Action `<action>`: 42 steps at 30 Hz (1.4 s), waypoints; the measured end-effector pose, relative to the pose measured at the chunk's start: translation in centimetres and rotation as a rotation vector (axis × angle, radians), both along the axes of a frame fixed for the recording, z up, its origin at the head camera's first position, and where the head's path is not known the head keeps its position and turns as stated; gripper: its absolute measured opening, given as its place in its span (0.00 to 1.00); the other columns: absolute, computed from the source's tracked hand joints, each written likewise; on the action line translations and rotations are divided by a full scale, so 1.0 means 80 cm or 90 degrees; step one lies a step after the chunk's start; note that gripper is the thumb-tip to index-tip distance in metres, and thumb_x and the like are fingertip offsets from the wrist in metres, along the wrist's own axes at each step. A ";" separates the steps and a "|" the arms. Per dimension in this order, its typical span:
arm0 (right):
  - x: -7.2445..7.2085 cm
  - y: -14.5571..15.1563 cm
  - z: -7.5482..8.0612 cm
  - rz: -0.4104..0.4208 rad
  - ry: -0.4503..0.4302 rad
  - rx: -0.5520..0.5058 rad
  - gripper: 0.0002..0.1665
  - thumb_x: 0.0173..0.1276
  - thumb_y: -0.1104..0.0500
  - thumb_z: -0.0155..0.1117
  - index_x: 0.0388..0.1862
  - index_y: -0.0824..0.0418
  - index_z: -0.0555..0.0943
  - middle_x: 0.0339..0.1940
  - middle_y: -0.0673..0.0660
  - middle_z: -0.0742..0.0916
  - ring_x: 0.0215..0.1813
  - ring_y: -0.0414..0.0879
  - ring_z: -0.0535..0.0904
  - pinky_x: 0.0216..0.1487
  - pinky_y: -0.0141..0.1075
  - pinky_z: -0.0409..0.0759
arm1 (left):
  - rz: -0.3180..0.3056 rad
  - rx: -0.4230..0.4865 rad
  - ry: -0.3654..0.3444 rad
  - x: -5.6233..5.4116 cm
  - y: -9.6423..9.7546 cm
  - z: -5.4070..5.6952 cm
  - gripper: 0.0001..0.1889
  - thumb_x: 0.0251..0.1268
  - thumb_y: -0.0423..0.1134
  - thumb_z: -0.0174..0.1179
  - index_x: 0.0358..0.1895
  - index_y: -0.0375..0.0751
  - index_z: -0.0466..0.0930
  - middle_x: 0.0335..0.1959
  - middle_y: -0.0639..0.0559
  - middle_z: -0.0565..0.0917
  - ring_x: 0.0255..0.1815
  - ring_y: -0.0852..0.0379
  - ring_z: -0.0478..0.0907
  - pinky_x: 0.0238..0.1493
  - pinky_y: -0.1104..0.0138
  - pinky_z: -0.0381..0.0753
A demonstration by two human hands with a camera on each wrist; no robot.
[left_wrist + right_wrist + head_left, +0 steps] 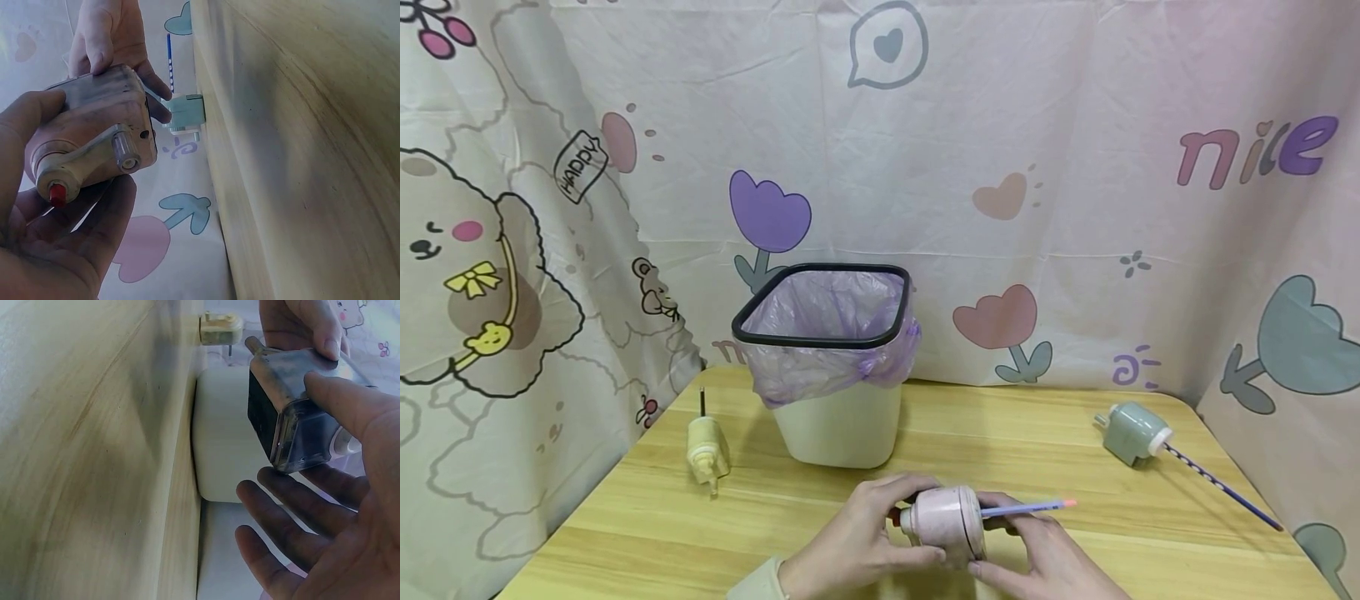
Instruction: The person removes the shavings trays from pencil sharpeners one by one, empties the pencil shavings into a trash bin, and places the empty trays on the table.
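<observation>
A pink hand-crank pencil sharpener (942,518) is held between both hands above the front of the table. My left hand (865,529) grips its crank end, thumb on one side and fingers on the other. The crank (94,156) has a clear knob and a red tip at its hub. On the opposite end, my right hand (1037,550) holds the body between thumb and forefinger; its other fingers (281,522) spread loosely below. A blue pencil (1026,507) with a pinkish end sticks out of the sharpener toward the right.
A white trash bin (842,425) with a purple liner and black rim stands behind the hands. At the left is a yellow sharpener (706,450) with a dark pencil; at the right, a grey-green sharpener (1133,432) with a blue patterned pencil (1221,486). Printed curtains surround the wooden table (1015,425).
</observation>
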State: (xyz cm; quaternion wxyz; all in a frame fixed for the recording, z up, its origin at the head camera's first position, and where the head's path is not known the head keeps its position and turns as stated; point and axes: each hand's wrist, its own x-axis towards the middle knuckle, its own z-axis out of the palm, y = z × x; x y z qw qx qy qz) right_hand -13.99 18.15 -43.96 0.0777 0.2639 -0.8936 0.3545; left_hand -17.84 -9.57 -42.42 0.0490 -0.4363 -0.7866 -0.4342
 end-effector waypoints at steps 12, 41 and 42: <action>0.000 0.002 0.004 -0.018 -0.049 0.007 0.35 0.66 0.34 0.77 0.70 0.32 0.77 0.65 0.35 0.86 0.68 0.39 0.82 0.62 0.37 0.86 | -0.015 -0.002 -0.013 -0.001 0.000 0.001 0.26 0.68 0.49 0.76 0.67 0.58 0.78 0.59 0.61 0.87 0.52 0.69 0.83 0.46 0.75 0.87; -0.001 0.004 -0.002 -0.029 0.065 0.056 0.37 0.65 0.35 0.79 0.69 0.40 0.78 0.63 0.41 0.88 0.65 0.40 0.84 0.57 0.39 0.88 | -0.014 -0.005 -0.050 0.000 0.000 0.002 0.26 0.68 0.48 0.76 0.67 0.55 0.79 0.58 0.61 0.88 0.50 0.71 0.83 0.49 0.74 0.88; 0.000 0.004 -0.001 -0.032 0.067 0.056 0.37 0.64 0.35 0.79 0.69 0.40 0.78 0.63 0.40 0.88 0.65 0.40 0.84 0.57 0.39 0.88 | -0.014 -0.006 -0.042 0.000 -0.001 0.002 0.26 0.68 0.48 0.76 0.67 0.54 0.79 0.58 0.60 0.88 0.50 0.71 0.83 0.49 0.74 0.88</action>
